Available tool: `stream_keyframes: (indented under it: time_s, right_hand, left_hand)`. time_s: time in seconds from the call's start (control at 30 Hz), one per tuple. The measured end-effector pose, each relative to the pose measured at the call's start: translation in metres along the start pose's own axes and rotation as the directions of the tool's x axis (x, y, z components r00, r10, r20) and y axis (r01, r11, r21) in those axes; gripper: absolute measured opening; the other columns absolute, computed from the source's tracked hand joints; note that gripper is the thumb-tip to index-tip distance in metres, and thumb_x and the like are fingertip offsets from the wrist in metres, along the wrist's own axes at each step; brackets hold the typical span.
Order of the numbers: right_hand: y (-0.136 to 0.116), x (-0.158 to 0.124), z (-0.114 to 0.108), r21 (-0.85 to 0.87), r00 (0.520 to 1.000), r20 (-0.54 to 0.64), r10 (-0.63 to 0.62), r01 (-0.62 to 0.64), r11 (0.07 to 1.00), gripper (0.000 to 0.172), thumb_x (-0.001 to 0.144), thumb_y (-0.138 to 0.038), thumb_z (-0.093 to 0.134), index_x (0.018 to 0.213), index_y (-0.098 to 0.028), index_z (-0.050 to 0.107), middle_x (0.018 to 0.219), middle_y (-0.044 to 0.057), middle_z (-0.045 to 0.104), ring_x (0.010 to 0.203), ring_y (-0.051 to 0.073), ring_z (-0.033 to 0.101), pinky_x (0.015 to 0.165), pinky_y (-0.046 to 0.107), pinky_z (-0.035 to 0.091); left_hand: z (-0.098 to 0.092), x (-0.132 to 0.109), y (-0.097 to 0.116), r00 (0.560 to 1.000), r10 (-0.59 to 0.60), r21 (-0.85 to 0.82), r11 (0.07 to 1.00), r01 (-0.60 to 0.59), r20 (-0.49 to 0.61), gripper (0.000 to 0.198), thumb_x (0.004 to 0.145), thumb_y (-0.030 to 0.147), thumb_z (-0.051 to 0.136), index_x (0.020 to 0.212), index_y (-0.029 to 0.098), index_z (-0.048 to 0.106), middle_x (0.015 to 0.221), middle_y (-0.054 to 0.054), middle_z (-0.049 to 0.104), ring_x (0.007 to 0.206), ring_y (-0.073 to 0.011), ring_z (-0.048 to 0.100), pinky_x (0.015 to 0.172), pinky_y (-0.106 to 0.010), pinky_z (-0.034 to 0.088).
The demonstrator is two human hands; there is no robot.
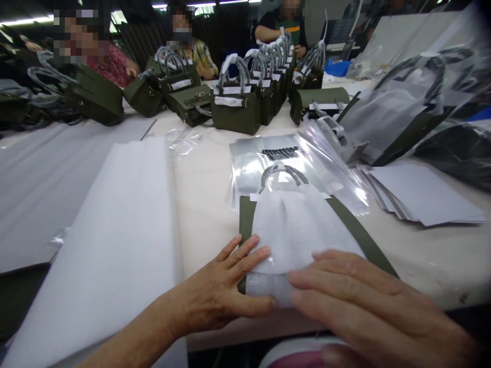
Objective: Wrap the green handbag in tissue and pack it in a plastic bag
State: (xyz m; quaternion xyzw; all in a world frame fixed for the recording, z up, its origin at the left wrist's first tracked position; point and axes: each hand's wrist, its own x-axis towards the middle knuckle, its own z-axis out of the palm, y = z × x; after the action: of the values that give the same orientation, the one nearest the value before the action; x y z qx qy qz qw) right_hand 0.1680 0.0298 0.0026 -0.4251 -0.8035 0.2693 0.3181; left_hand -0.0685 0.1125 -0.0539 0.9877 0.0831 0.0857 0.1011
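Note:
A dark green handbag [355,230] lies flat at the table's near edge, its wrapped handle [283,174] pointing away from me. A white foam sheet [295,230] covers most of its face. My left hand [226,291] lies flat on the sheet's lower left part, fingers stretched out and a little apart. My right hand [360,301] rests flat on the lower right part, fingers extended toward the left. Neither hand grips anything.
A stack of white foam sheets [115,245] lies to the left. Clear plastic bags [264,158] sit behind the handbag, white paper sheets [422,197] to the right. Several green handbags [236,110] stand further back, where other people sit at work.

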Motion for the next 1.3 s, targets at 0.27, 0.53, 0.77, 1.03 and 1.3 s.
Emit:
stream_keyframes:
  time_s: [0.27,0.53,0.77,1.03,1.3]
  right_hand:
    - [0.037,-0.008,0.053,-0.632,0.945,0.232,-0.232,0.328,0.702,0.056,0.082,-0.054,0.045,0.124,-0.018,0.047,0.124,0.018,0.049,0.121,0.033,0.039,0.100,0.057,0.024]
    - [0.031,-0.003,0.004,-0.608,0.930,0.195,-0.311,0.363,0.706,0.041,0.088,-0.035,0.042,0.123,-0.016,0.050,0.127,0.007,0.050,0.122,0.018,0.041,0.099,0.028,0.039]
    - [0.046,-0.014,0.014,-0.685,0.962,0.197,-0.189,0.274,0.675,0.057,0.084,-0.048,0.045,0.128,-0.011,0.045,0.132,0.013,0.042,0.122,0.025,0.040,0.095,0.034,0.042]
    - [0.073,0.074,-0.062,-0.153,0.957,-0.243,0.159,-0.199,0.968,0.051,0.085,-0.046,0.047,0.124,-0.014,0.048,0.126,0.011,0.050,0.117,0.021,0.045,0.100,0.037,0.035]
    - [0.126,0.120,-0.070,0.313,0.847,0.210,0.488,-0.531,0.787,0.056,0.072,-0.060,0.056,0.087,-0.006,0.057,0.075,0.012,0.062,0.063,0.017,0.060,0.053,0.025,0.047]
  left_hand:
    - [-0.003,-0.002,0.003,1.000,-0.015,-0.010,1.000,0.015,0.018,0.057,0.060,0.000,0.055,0.106,0.035,0.050,0.149,-0.006,-0.001,0.132,-0.0345,0.018,0.102,-0.055,0.025]
    - [0.009,0.001,0.001,0.986,0.025,0.046,0.999,-0.018,-0.163,0.036,0.070,0.010,0.055,0.098,0.031,0.057,0.147,-0.011,0.014,0.127,-0.0371,0.028,0.095,-0.056,0.034]
    - [0.022,0.000,-0.003,0.954,0.058,0.148,0.989,-0.015,-0.293,0.030,0.072,0.017,0.060,0.098,0.031,0.055,0.143,-0.010,0.025,0.124,-0.0340,0.035,0.093,-0.053,0.039]
    - [0.034,-0.012,0.016,0.937,-0.247,-0.111,0.968,0.226,-0.248,0.061,0.081,0.029,0.052,0.136,0.023,0.024,0.141,-0.017,0.027,0.114,-0.0257,0.049,0.076,-0.025,0.053]
    - [0.075,-0.044,0.035,0.903,-0.295,-0.018,0.952,0.304,-0.313,0.056,0.088,0.038,0.039,0.138,0.021,0.021,0.135,-0.013,0.039,0.115,-0.0193,0.048,0.088,-0.023,0.047]
